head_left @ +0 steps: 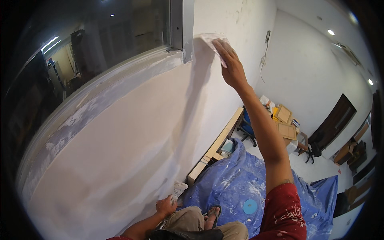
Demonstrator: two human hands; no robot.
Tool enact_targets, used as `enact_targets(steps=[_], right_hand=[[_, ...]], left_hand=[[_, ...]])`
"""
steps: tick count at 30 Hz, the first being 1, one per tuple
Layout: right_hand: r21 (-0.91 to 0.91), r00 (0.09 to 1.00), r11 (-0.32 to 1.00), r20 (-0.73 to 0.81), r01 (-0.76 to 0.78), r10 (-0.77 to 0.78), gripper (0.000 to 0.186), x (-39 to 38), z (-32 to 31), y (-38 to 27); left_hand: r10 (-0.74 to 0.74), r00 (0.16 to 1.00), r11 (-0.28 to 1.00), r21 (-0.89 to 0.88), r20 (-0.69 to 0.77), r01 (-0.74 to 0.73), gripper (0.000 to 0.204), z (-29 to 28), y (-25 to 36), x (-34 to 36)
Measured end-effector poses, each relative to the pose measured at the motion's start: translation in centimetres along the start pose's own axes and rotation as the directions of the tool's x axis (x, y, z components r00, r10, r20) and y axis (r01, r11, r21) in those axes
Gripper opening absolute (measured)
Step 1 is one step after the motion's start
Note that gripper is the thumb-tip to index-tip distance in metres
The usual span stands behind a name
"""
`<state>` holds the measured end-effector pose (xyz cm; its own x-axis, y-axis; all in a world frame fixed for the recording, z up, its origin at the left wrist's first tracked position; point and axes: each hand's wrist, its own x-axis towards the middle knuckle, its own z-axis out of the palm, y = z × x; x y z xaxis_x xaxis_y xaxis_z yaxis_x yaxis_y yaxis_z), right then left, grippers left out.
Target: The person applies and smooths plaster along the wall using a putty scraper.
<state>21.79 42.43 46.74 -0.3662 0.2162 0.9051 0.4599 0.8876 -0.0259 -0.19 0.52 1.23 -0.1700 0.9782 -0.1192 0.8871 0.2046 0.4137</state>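
So we're standing in front of this big off-white plastered wall [120, 120], and it's taking up most of our view, with beige-looking shading on the near part. We're also looking at a wide dark glass window [120, 32] filling the wall's upper left, and its silver metal frame [188, 24] is ending at a lower right corner with pale smears running along the ledge below.

Down on the floor a rumpled blue plastic tarp [236, 188] is spreading out, all speckled with white. A long pale wooden beam [216, 146] is running along the tarp's left edge, at the foot of the wall. Past the tarp's far edge, a blue-seated office chair [248, 128] is sitting close to the beam's far end.

Our right arm is reaching up in a red printed sleeve [282, 210], and our right hand [231, 66] is grasping a thin whitish rectangular sheet [207, 39], fingers lying over its face. That sheet is resting flat on the wall, just right of the frame's lower right corner. We can't see the thumb.

Our left hand [166, 206] is hanging low near the wall, fingers curling around a crumpled off-white cloth [179, 190]; we can't tell if it's touching the wall.

Smallest of all, a round light-blue disc [250, 206] is lying around the tarp's middle, well in from its edges.
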Motion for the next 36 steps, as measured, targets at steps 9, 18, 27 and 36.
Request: enact_targets(steps=[9,18,27,36], right_hand=[[0.093,0.825,0.951,0.527,-0.296,0.205,0.077,-28.9,9.8,-2.0],[0.109,0.96,0.954,0.015,-0.278,0.278,0.06,-16.0,3.7,0.5],[0.009,0.995,1.0,-0.093,-0.027,0.028,0.062,-2.5,4.6,1.1],[0.2,0.703,0.711,0.469,-0.674,0.534,0.059,-31.7,6.3,-2.5]], left_hand=[[0.015,0.999,0.994,-0.104,0.029,-0.012,0.056,-1.0,1.5,0.6],[-0.044,0.998,0.997,-0.066,0.053,0.047,0.056,-0.6,0.5,0.5],[-0.038,0.997,0.995,-0.091,0.062,0.044,0.057,-1.0,0.7,0.0],[-0.031,0.998,0.998,-0.048,0.061,0.034,0.058,-0.9,0.7,0.5]])
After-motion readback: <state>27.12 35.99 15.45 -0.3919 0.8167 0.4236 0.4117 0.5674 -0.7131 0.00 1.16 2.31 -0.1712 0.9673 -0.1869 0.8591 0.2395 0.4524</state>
